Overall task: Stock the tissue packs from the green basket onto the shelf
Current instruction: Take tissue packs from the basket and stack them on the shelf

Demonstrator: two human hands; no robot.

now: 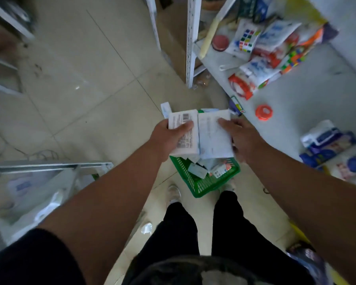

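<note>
I hold two white tissue packs side by side above the green basket (201, 187), which stands on the floor by my feet. My left hand (169, 138) grips the left tissue pack (186, 138), printed with a barcode. My right hand (238, 138) grips the right tissue pack (212, 136). More small packs (214, 168) lie inside the basket, partly hidden under the held ones. The grey shelf (308, 99) runs along my right, close to my right hand.
On the shelf lie mixed packets (261, 58), an orange lid (264, 112) and blue-and-white tissue bundles (335, 149). A white perforated shelf upright (191, 40) stands ahead. Another metal rack (47, 167) is at my left. The floor is tiled.
</note>
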